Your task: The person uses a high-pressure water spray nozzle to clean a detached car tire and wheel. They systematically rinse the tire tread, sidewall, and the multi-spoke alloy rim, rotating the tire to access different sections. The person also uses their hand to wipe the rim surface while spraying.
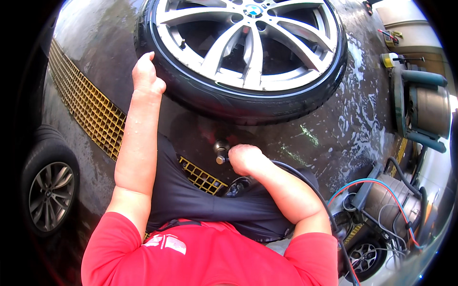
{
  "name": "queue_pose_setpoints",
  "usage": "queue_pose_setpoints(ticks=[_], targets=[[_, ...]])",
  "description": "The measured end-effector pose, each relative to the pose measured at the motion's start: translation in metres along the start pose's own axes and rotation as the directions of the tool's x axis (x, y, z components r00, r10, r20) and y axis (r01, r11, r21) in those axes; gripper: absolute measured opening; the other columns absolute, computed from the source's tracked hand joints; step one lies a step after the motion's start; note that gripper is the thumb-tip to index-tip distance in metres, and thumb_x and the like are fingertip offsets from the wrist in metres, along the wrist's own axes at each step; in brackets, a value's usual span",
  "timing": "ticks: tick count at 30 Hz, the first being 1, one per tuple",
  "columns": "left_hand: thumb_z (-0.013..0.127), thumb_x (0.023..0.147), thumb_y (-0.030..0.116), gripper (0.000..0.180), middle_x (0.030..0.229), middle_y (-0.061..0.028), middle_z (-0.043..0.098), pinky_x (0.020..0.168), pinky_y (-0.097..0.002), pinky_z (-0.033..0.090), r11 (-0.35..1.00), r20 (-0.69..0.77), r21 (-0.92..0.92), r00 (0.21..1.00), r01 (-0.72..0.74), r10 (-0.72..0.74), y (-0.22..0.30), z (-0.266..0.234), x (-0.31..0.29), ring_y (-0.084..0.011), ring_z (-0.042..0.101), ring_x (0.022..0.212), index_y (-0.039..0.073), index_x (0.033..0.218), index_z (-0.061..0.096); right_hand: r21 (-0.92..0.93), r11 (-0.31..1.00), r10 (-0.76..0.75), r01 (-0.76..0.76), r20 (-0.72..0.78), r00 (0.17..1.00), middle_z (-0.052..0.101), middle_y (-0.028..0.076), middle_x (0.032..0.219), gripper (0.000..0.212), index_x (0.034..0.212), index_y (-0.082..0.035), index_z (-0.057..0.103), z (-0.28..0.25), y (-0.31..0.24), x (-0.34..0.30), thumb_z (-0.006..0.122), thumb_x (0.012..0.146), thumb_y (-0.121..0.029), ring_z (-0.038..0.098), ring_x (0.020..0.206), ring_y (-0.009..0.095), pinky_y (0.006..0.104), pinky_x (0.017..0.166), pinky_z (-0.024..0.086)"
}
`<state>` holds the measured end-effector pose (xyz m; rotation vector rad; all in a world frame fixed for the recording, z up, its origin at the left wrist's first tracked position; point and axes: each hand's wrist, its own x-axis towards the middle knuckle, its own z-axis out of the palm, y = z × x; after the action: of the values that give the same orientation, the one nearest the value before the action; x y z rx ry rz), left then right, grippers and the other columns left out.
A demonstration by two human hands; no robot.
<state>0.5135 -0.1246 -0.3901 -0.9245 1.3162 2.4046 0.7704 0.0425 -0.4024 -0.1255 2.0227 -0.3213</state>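
A car wheel (pixel 248 47) with a silver multi-spoke alloy rim and a black tyre stands upright on the wet floor in front of me. My left hand (pixel 147 75) rests on the tyre's left sidewall, fingers curled against the rubber. Lower down, my right hand (pixel 244 158) is closed around a spray nozzle (pixel 221 151) with a metal tip, held just below the tyre. A black hose (pixel 305 178) runs from the nozzle back over my right forearm.
A yellow floor grating (pixel 90 105) runs diagonally at left. Another wheel (pixel 50 188) stands at the far left. Soapy water (pixel 358 109) covers the dark floor at right. Washing machines, hoses and a third wheel (pixel 367 257) crowd the right side.
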Motion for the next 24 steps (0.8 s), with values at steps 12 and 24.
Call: queue_pose_setpoints(ticks=[12,24], targets=[[0.047,0.096,0.017,0.031,0.117,-0.0180,0.066,0.102,-0.0461,0.046,1.000,0.004,0.025,1.000,-0.013,0.013,0.001,0.003,-0.006,-0.0320,0.061,0.109,-0.004,0.115,0.060,-0.008,1.000,0.007,-0.007,0.022,1.000,0.073,0.018,0.100,0.024,0.097,-0.002,0.074,-0.002,-0.001,0.000,0.068,0.074,-0.006,0.071,0.097,0.032,0.0402,0.081,0.058],[0.050,0.093,0.015,0.028,0.110,-0.0194,0.068,0.096,-0.0467,0.050,1.000,0.031,-0.018,0.999,-0.026,0.027,-0.001,-0.003,0.001,-0.0335,0.064,0.102,-0.005,0.109,0.062,0.011,1.000,0.024,-0.025,0.045,0.999,0.072,0.019,0.100,0.023,0.095,-0.001,0.075,-0.010,-0.004,-0.006,0.068,0.072,-0.003,0.071,0.096,0.033,0.0413,0.080,0.058]])
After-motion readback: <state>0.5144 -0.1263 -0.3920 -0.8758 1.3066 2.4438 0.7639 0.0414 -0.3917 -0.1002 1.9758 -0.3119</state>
